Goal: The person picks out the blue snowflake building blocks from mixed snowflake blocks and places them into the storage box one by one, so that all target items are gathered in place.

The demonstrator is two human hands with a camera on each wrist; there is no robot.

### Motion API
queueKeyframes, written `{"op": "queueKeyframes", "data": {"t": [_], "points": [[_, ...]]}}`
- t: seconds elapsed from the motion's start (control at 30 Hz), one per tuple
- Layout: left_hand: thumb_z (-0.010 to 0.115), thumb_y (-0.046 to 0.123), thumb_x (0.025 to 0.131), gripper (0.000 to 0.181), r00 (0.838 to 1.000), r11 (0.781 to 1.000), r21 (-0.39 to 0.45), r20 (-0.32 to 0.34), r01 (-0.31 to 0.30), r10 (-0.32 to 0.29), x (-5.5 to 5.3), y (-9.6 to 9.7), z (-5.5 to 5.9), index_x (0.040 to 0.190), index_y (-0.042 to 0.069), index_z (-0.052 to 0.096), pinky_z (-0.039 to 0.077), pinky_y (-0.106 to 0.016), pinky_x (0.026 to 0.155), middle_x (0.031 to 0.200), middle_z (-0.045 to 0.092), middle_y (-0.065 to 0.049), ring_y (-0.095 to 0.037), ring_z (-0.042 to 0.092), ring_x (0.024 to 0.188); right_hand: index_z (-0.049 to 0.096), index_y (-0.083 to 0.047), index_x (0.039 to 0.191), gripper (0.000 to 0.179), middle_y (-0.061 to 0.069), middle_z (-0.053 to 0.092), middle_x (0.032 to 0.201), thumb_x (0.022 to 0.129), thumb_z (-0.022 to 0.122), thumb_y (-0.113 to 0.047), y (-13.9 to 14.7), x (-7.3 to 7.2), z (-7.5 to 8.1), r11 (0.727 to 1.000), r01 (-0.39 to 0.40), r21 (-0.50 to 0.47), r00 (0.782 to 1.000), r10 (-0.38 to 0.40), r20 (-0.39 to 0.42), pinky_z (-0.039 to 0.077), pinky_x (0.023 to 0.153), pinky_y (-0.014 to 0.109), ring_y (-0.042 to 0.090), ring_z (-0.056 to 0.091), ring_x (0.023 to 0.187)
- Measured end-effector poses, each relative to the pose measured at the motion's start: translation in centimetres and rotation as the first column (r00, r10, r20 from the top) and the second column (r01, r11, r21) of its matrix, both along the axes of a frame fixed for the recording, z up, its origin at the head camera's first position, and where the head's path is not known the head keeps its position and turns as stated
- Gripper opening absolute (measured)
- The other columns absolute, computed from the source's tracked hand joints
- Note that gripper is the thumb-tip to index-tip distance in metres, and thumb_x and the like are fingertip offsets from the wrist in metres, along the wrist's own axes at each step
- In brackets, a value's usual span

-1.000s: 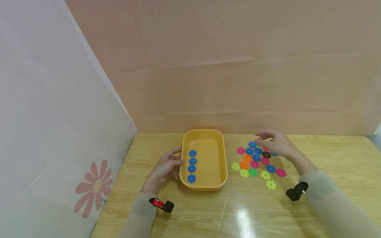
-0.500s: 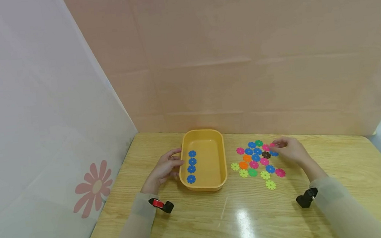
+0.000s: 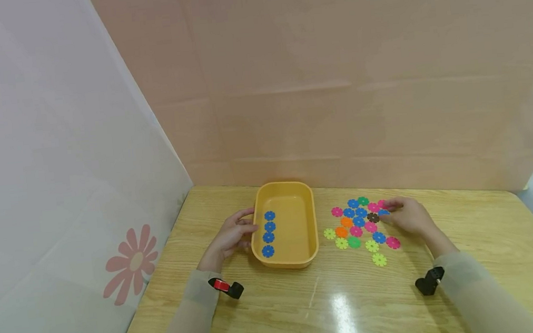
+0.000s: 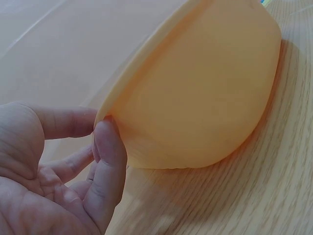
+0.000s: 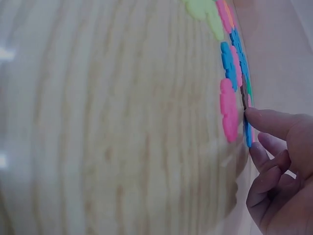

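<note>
My left hand (image 3: 230, 234) pinches the left rim of a yellow plastic tub (image 3: 286, 264), thumb outside and fingertips over the edge, as the left wrist view shows. Four-petal-row aside, several blue flower-shaped plastic discs (image 3: 268, 237) lie in a line along the tub's left side. Right of the tub, my right hand (image 3: 410, 216) is at the pile's far right, thumb and fingertips around the edges of a blue disc (image 3: 383, 212). In the right wrist view that blue disc (image 5: 248, 136) sits between thumb and finger, low on the table. A brown disc (image 3: 373, 218) lies just left of it.
Pink (image 3: 393, 242), yellow-green (image 3: 379, 260), orange (image 3: 341, 232), green (image 3: 354, 242) and more blue discs lie loosely spread on the wooden table (image 3: 279, 313). A brown-pink backdrop (image 3: 339, 128) rises behind the table, and a pale flowered sheet (image 3: 58, 179) stands at the left.
My right hand has moved right across the pile and down to the blue disc at its right end, uncovering the green and pink discs. My left hand stays on the tub.
</note>
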State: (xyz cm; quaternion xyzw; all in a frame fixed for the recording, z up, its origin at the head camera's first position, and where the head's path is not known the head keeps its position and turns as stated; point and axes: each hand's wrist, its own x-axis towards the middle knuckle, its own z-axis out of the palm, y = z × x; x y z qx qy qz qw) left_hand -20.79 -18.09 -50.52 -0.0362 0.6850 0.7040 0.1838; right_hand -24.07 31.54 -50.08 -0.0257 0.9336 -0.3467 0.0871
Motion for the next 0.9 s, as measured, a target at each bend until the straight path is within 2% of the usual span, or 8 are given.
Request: {"op": "queueKeyframes", "data": {"t": [0.33,0.67,0.9], "points": [[0.067,0.006,0.098,0.059,1.000,1.000,0.000,0.012,-0.006,0.006,-0.03,0.05,-0.03,0.154,0.014,0.048,0.060,-0.031,0.062,0.129,0.059,-0.024,-0.028,0.069,0.098,0.063,0.005,0.133,0.049,0.029,0.065,0.126,0.096,0.077,-0.026,0.32,0.22,-0.38,0.999,-0.002,-0.041,1.000,0.000,-0.027,0.044,0.100,0.063,0.048,0.059,0.118],[0.067,0.005,0.097,0.060,1.000,1.000,0.004,0.008,-0.003,0.003,0.08,0.13,0.23,0.153,0.013,0.048,0.059,-0.031,0.062,0.128,0.059,-0.025,-0.026,0.068,0.095,0.065,0.006,0.130,0.047,0.029,0.066,0.124,0.097,0.076,-0.024,0.32,0.07,-0.53,0.999,-0.023,-0.023,0.999,0.022,-0.032,0.043,0.101,0.066,0.050,0.057,0.119],[0.068,0.007,0.097,0.060,1.000,1.000,-0.002,0.004,-0.008,0.008,-0.05,0.11,-0.06,0.154,0.013,0.048,0.058,-0.030,0.060,0.126,0.060,-0.024,-0.025,0.068,0.093,0.067,0.007,0.128,0.045,0.026,0.067,0.118,0.097,0.076,-0.024,0.35,0.04,-0.62,0.999,-0.055,0.001,0.998,0.055,-0.040,0.045,0.098,0.064,0.046,0.058,0.114]]}}
